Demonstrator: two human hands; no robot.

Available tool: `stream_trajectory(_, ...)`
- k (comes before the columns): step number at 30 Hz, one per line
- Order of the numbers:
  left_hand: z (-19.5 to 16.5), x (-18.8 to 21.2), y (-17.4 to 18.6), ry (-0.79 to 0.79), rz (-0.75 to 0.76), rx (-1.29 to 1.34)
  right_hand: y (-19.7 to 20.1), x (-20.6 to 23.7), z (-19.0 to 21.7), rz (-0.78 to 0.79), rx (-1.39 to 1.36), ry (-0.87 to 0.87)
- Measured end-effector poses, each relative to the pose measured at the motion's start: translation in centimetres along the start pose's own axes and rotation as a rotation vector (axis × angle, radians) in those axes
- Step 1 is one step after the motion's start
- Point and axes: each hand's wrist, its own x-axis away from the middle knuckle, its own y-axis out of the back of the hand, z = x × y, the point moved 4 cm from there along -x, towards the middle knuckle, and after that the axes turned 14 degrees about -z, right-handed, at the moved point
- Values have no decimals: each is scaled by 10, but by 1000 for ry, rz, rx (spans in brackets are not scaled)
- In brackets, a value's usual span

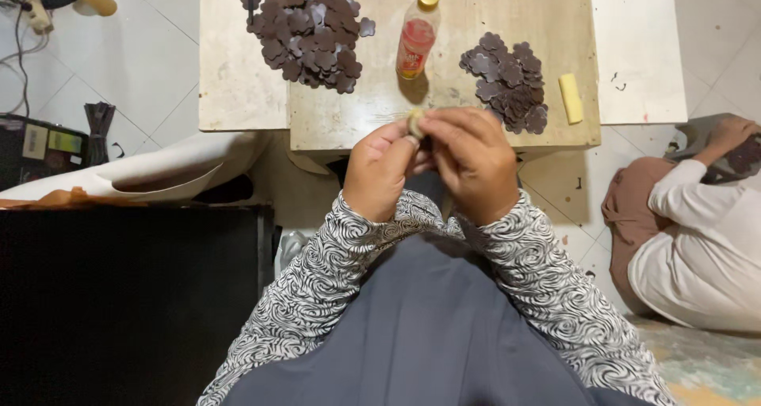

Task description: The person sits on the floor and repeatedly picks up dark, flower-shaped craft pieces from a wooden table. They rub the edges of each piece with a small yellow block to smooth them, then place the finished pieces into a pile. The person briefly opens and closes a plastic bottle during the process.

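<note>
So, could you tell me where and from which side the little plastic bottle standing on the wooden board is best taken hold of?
Probably around the middle of the bottle, on its labelled body below the yellow cap. It stands upright in a free gap between the two piles of dark flower cut-outs, so a hand can wrap it from the near side without disturbing either pile. Both the left hand and right hand are busy with a small pale piece.

Bare board point(452, 73) lies between flower pile point(311, 32), bottle point(416, 38) and smaller pile point(510, 81).
</note>
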Motion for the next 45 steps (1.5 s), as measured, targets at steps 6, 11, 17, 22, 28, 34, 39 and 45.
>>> stream_trajectory(6,1,-5,6,20,-111,-17,12,2,3,-89,-2,30)
stream_trajectory(11,5,-1,4,-30,-78,-11,-1,5,1,-29,3,-28)
stream_trajectory(17,6,-4,10,-39,-85,-61,8,7,-1,-93,-34,-88)
stream_trajectory(22,4,3,0,-114,40,-116,-3,8,0,-57,-22,-135)
stream_trajectory(28,5,-2,6,16,-28,-91,1,5,-8,-97,-41,-181)
stream_trajectory(34,10,2,3,-83,101,-56,-8,5,-9,-42,7,-116)
stream_trajectory(39,5,-3,3,-28,-65,-54,6,6,-6,-134,-18,-161)
stream_trajectory(45,-10,1,-1,2,-109,-32,6,9,-5,-90,2,-102)
